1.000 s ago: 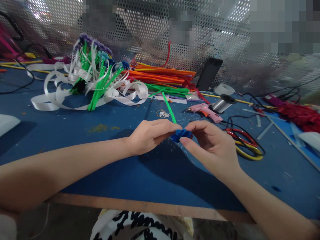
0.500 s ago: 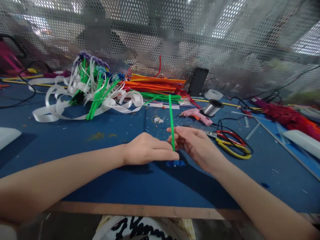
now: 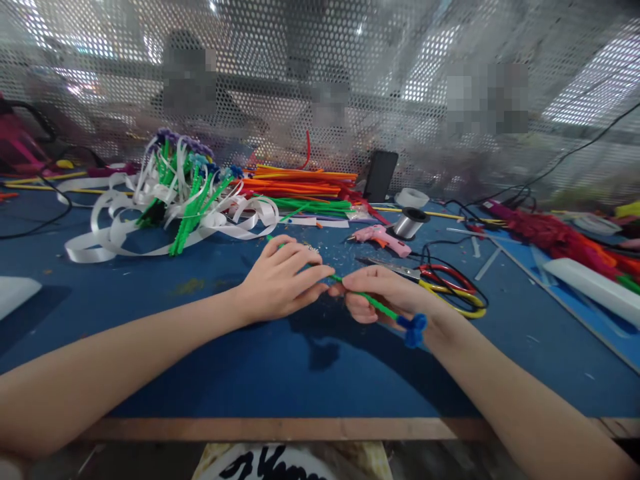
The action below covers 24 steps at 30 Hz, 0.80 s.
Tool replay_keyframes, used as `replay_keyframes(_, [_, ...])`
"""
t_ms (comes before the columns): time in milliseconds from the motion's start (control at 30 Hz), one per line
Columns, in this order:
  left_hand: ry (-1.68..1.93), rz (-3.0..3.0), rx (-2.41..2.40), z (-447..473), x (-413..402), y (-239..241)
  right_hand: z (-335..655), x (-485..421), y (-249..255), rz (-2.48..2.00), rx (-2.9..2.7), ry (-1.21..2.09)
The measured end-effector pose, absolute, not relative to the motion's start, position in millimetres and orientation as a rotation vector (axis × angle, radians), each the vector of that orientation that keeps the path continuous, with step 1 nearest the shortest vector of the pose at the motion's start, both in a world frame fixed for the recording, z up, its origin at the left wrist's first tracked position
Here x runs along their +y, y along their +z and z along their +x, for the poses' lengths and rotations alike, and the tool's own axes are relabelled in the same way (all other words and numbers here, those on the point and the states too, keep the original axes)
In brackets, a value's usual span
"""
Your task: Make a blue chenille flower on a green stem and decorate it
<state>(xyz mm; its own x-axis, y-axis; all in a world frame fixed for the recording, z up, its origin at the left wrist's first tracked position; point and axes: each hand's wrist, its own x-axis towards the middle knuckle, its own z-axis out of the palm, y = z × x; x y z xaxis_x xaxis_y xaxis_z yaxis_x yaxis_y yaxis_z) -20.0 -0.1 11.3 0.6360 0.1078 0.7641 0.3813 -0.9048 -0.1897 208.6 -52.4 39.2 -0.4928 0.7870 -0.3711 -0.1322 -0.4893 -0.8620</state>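
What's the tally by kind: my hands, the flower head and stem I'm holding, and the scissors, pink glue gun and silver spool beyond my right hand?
Hands, left hand and right hand: 2
Blue flower head: 1
Green stem, in both hands' grip: 1
Scissors: 1
Pink glue gun: 1
Silver spool: 1
Total: 7

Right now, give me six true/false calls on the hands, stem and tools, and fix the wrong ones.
1. The left hand and right hand both grip the green stem. True.
2. The stem carries a red flower. False: it carries a blue flower, near the right wrist.
3. A silver spool stands beside the pink glue gun. True.
4. The glue gun's nozzle points right. False: it points left.
5. The scissors have one red and one yellow handle. True.
6. The scissors are in the right hand's grip. False: they lie on the blue table.
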Motion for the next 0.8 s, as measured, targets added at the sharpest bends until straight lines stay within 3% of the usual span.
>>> replay_keyframes(100, [-1.028, -2.615, -0.415, -20, 4, 15, 210, -52, 43, -1.032, -0.972, 1.967])
replay_keyframes(200, [-1.169, -2.795, -0.673, -17, -1, 20, 209, -50, 46, -0.964, -0.937, 1.956])
replay_keyframes(400, [-1.861, -3.066, -1.865, -9, 4, 34, 210, -45, 44, -1.037, -0.862, 1.804])
replay_keyframes(467, [-1.912, -3.001, -2.223, -11, 15, 37, 210, -44, 40, -1.156, -0.853, 1.761])
replay_keyframes(600, [-1.548, -3.052, -2.866, -21, 35, 43, 209, -44, 34, -1.288, -0.874, 1.729])
replay_keyframes(800, [-0.530, -3.544, -2.711, -42, 50, 51, 206, -47, 34, -1.292, -0.914, 1.737])
